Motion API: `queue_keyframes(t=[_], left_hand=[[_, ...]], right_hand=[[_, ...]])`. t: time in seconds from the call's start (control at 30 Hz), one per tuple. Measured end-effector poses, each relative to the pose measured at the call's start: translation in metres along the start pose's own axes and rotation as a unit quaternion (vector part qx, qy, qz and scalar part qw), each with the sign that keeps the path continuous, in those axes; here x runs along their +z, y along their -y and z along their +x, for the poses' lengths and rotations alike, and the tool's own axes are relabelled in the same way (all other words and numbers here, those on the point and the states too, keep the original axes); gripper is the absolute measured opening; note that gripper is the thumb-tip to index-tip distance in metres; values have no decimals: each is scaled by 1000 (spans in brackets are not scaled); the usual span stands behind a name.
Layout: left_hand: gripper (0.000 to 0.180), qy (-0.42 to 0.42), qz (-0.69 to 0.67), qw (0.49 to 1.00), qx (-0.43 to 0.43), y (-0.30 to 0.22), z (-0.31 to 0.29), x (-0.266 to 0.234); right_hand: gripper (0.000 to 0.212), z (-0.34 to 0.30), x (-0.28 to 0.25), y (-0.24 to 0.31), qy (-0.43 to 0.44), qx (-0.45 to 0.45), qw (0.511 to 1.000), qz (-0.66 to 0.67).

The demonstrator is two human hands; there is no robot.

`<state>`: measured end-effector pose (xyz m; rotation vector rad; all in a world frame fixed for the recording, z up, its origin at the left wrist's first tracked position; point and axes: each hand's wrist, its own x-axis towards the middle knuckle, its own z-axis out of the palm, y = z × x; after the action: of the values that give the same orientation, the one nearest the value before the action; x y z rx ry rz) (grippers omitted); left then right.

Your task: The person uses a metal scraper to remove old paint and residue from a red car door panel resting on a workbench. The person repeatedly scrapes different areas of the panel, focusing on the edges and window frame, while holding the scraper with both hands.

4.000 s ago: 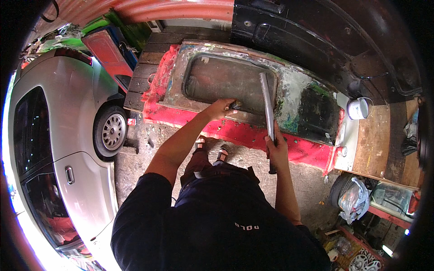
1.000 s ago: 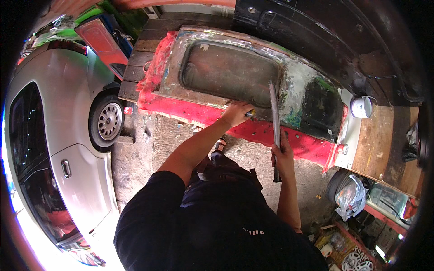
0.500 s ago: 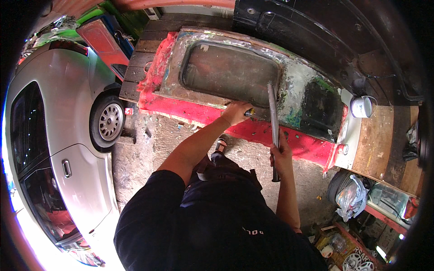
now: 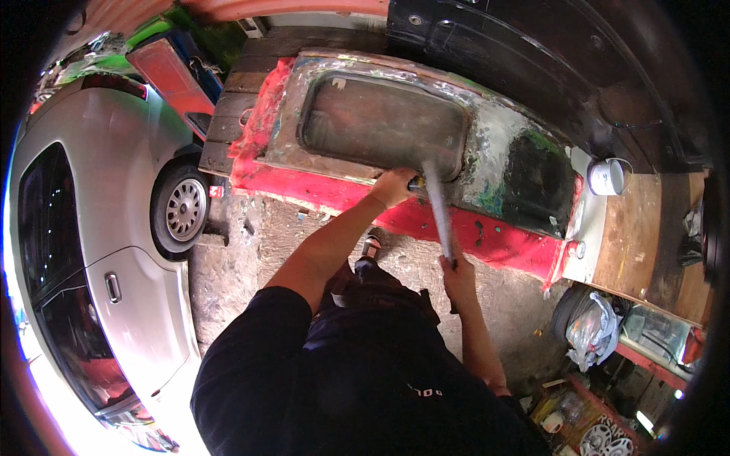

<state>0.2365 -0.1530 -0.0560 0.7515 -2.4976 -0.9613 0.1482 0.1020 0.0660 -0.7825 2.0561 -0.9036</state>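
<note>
A worn vehicle door panel (image 4: 498,129) with patchy grey, white, black and green paint lies on a bench, its dark window (image 4: 384,121) set in a rounded frame. At its near edge, below the window, my left hand (image 4: 391,188) is closed round a short tool (image 4: 415,184) with a yellow and dark end; its working tip is hidden. My right hand (image 4: 458,283) grips the dark handle of a long metal bar (image 4: 439,207). The bar is motion-blurred, and its far end crosses close beside the short tool; whether they touch I cannot tell.
Red cloth (image 4: 304,188) with dark flakes lies under the panel. A white bucket (image 4: 606,178) stands on the bench's right. A silver car (image 4: 114,190) is at the left, a large black panel (image 4: 525,61) behind. Clutter and wheel covers (image 4: 597,439) sit at lower right.
The metal bar has swung left and down towards the short tool, and my right hand has lowered slightly leftward. My left hand stays nearly in place.
</note>
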Motion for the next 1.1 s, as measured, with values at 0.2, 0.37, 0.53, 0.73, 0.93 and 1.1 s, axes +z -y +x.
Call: queue_keyframes(t=[0.2,0.37,0.53,0.73,0.93,1.1], left_hand=[[37,-22,-9,1000,10,9,-2,-7],[33,-9,-4,998,57,3,-6,-7],[34,12,14,996,86,3,2,-11],[34,25,-8,992,123,1,12,-4],[36,66,9,990,123,3,19,-6],[37,85,14,991,107,-1,18,-10]], right_hand=[[66,-5,4,-3,-25,68,992,104],[69,-2,-3,7,-13,67,987,148],[69,-5,-4,8,-1,63,986,156],[67,-10,-5,17,0,75,984,159],[67,-10,-7,15,-10,74,984,162],[67,-7,-8,14,-18,76,981,176]])
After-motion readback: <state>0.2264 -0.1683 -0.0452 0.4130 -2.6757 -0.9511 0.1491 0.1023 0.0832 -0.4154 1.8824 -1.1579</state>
